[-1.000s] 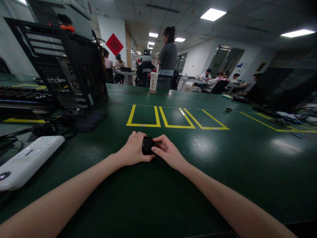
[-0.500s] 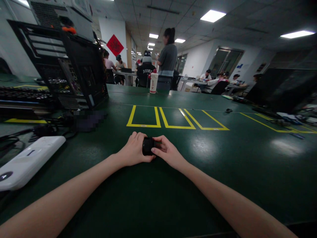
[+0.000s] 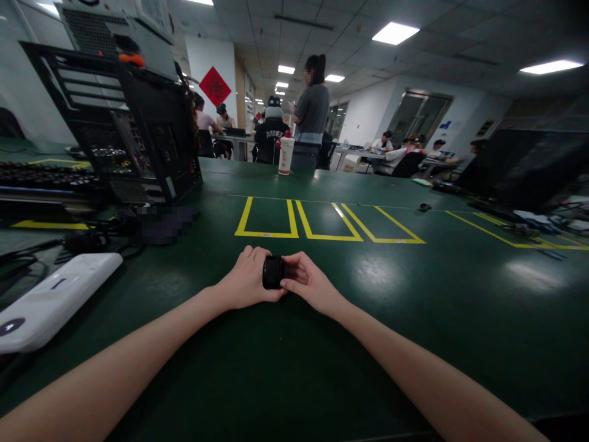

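Observation:
A small, dark, block-like black object (image 3: 273,272) is between my two hands, just above or on the green table; I cannot tell whether it touches the surface. My left hand (image 3: 248,277) is wrapped round its left side, with the thumb below. On the other side, my right hand (image 3: 309,283) pinches its right edge with thumb and fingers. The palms hide part of the object, so its exact kind does not show.
Yellow tape outlines (image 3: 267,234) mark the green table (image 3: 294,374) beyond my hands. An open computer case (image 3: 151,141) stands at left, near a white device (image 3: 59,301) and cables. A cup (image 3: 286,155) and small black ring-like piece (image 3: 424,207) sit farther off; people work behind.
The black object has shifted very slightly left, and its face looks a little turned. Both hands keep their hold, with the right fingers slightly moved.

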A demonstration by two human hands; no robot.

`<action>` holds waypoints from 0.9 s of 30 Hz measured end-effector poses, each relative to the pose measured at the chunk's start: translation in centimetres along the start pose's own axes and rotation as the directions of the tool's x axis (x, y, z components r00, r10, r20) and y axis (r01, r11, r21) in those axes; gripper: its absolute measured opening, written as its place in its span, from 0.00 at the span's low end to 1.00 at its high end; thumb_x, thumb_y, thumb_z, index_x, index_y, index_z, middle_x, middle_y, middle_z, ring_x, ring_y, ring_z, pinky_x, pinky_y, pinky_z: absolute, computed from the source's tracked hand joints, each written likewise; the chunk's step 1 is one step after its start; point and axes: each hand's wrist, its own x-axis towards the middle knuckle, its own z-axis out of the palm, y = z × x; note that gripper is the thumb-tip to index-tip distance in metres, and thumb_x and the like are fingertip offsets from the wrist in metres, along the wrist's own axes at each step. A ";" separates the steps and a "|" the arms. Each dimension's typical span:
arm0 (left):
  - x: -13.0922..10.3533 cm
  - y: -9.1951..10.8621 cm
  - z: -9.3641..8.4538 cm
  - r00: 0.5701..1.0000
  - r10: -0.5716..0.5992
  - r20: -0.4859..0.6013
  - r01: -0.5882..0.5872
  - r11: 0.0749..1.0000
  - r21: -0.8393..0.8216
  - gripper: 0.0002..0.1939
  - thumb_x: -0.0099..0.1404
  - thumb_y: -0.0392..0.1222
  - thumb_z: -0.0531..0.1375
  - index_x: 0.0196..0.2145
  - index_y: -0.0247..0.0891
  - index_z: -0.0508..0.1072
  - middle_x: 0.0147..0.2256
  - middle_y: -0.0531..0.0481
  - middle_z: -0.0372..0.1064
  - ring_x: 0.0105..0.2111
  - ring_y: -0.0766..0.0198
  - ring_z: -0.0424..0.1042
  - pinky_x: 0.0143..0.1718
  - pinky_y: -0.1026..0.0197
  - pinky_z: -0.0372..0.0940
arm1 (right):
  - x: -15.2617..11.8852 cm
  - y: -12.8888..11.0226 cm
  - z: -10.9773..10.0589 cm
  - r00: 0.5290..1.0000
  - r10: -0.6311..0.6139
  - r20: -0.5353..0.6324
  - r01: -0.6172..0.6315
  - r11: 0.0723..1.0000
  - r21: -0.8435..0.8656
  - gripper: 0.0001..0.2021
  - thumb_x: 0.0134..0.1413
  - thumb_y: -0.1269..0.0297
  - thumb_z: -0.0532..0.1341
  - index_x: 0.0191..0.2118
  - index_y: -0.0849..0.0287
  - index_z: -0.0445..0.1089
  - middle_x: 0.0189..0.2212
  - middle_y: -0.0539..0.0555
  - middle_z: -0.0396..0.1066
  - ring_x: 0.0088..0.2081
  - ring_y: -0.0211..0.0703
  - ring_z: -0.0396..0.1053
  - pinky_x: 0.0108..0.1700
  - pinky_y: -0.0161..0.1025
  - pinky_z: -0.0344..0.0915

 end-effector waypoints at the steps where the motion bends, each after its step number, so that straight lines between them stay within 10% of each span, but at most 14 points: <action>1: 0.0 0.0 0.0 1.000 -0.004 -0.003 0.004 1.000 0.001 0.30 0.50 0.59 0.57 0.42 0.33 0.60 0.38 0.43 0.59 0.37 0.55 0.58 0.39 0.53 0.60 | -0.1 0.0 0.0 1.000 -0.001 0.008 0.001 1.000 0.015 0.17 0.46 0.72 0.61 0.43 0.54 0.59 0.46 0.51 0.62 0.49 0.42 0.63 0.51 0.45 0.61; 27: -0.3 0.1 0.1 0.999 -0.015 -0.049 0.015 1.000 0.003 0.31 0.48 0.60 0.58 0.42 0.35 0.61 0.38 0.44 0.60 0.38 0.54 0.59 0.38 0.53 0.60 | 0.1 -0.1 0.1 0.997 0.064 -0.051 -0.062 0.997 0.042 0.18 0.48 0.64 0.60 0.46 0.54 0.59 0.45 0.53 0.62 0.47 0.43 0.64 0.50 0.46 0.61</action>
